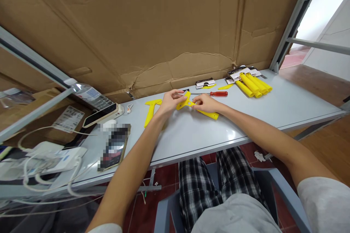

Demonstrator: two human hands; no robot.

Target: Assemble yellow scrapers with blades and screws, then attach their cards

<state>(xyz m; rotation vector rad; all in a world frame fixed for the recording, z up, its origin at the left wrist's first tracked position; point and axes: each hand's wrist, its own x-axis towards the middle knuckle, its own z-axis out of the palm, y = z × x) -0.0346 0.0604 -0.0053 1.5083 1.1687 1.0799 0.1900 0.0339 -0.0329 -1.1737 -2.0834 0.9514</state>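
Note:
A yellow T-shaped plastic scraper (pixel 209 114) is between my hands, just over the front half of the table. My left hand (pixel 171 102) pinches the wide head end. Closed round the neck of its handle is my right hand (pixel 205 102). Whether a blade sits in the head I cannot make out. A second yellow scraper (pixel 150 113) lies to the left, partly behind my left forearm. Behind my right hand rests a screwdriver (pixel 219 93) with a red handle, its shaft pointing left.
Several yellow handles (pixel 253 85) with printed cards lie at the back right. A small card pack (pixel 205 83) stands near the cardboard wall (pixel 175 25). On the left are a phone (pixel 113 151), a water bottle (pixel 91 94) and a power strip (pixel 62 160) with cables.

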